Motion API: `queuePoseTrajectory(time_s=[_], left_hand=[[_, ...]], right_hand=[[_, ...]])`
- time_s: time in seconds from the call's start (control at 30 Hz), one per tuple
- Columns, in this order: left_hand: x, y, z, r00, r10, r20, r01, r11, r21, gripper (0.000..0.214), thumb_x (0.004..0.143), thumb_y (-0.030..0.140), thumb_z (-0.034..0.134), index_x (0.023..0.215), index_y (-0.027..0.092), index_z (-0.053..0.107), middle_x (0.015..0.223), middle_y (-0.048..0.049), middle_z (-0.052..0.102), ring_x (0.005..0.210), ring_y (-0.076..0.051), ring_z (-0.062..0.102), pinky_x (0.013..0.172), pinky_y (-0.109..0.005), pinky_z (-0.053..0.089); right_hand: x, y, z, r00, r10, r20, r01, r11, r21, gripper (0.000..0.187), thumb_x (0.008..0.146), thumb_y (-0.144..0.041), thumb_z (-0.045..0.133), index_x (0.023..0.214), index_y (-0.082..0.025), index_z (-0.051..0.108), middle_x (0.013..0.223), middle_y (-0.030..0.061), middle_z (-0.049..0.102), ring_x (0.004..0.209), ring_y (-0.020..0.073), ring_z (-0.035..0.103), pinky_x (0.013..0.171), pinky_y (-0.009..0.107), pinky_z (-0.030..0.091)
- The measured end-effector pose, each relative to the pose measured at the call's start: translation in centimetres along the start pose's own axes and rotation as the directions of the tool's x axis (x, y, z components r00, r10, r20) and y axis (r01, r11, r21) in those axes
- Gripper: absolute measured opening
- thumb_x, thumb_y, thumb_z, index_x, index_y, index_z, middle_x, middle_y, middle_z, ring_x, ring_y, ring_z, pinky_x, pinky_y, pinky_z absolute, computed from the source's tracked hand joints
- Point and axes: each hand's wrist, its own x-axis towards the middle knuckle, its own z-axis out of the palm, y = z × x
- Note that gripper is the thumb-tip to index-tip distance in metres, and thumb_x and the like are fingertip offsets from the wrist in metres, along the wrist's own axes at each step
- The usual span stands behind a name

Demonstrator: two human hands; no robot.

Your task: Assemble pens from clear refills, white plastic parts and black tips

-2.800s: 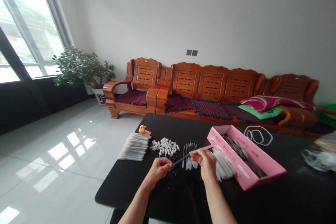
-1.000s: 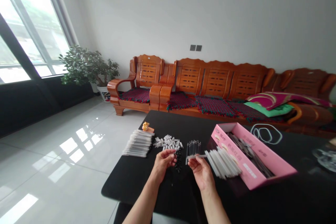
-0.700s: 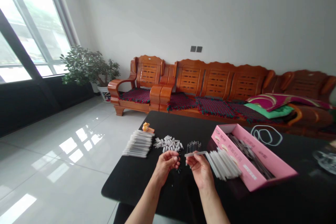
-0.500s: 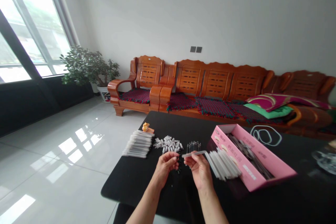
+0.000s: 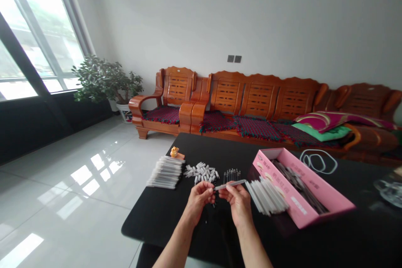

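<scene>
Whereas half a second ago a gap separated them, the left hand (image 5: 198, 198) is now pinched onto the clear pen barrel (image 5: 230, 184) (raised above the black table (image 5: 176, 213)), its other end gripped by the right hand (image 5: 238, 201), so joining seems underway.

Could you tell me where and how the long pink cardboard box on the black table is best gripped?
Probably across its narrow width near the middle, from above: the long pink cardboard box lies flat and open-topped, with thin upright side walls for fingers to pinch.
</scene>
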Motion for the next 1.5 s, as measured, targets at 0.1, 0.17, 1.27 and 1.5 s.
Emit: queuePoseTrajectory(time_s=[0.1, 0.17, 1.27, 1.5], left_hand=[[0.1, -0.1, 0.0, 1.0, 0.009, -0.005, -0.009, 1.0, 0.009, 0.027, 0.073, 0.031, 0.078, 0.086, 0.011, 0.065, 0.07, -0.0001, 0.06, 0.058, -0.008, 0.057, 0.058, -0.02, 0.047], [0.2, -0.2, 0.0, 1.0, 0.02, -0.004, -0.02, 1.0, 0.016, 0.026, 0.074, 0.031, 0.078, 0.084, 0.011, 0.064, 0.068, 0.0002, 0.06, 0.057, -0.008, 0.057, 0.057, -0.02, 0.047], [1.2, -0.6, 0.1, 0.984, 0.17, -0.052, -0.141, 0.926, 0.351, 0.029, 0.069, 0.038, 0.077, 0.07, 0.013, 0.063, 0.055, -0.0012, 0.061, 0.046, -0.012, 0.055, 0.047, -0.023, 0.045], [1.2, -0.3, 0.0, 0.989, 0.144, -0.047, -0.119, 0.931, 0.344, 0.035, 0.072, 0.045, 0.074, 0.082, 0.013, 0.065, 0.064, -0.0017, 0.063, 0.051, -0.012, 0.058, 0.049, -0.023, 0.049]], right_hand=[[0.1, 0.1, -0.1, 1.0, -0.01, 0.002, 0.01, 1.0, -0.023, 0.032, 0.065, -0.029, 0.083, 0.085, -0.015, 0.063, 0.07, 0.0071, 0.075, 0.064, 0.0235, 0.073, 0.058, 0.03, 0.058], [0.1, 0.1, -0.1, 1.0, -0.018, -0.001, 0.018, 0.999, -0.039, 0.032, 0.065, -0.029, 0.083, 0.085, -0.015, 0.063, 0.069, 0.0068, 0.075, 0.063, 0.0234, 0.073, 0.058, 0.03, 0.058], [-0.2, 0.0, 0.2, 0.996, -0.018, -0.092, 0.013, 0.998, -0.061, 0.039, 0.06, -0.033, 0.087, 0.082, -0.014, 0.061, 0.061, 0.0049, 0.072, 0.054, 0.0215, 0.07, 0.051, 0.029, 0.059], [-0.1, -0.1, 0.2, 0.993, 0.0, -0.119, -0.003, 1.0, -0.027, 0.042, 0.057, -0.033, 0.088, 0.082, -0.014, 0.061, 0.061, 0.0042, 0.072, 0.053, 0.0223, 0.07, 0.05, 0.031, 0.06]])
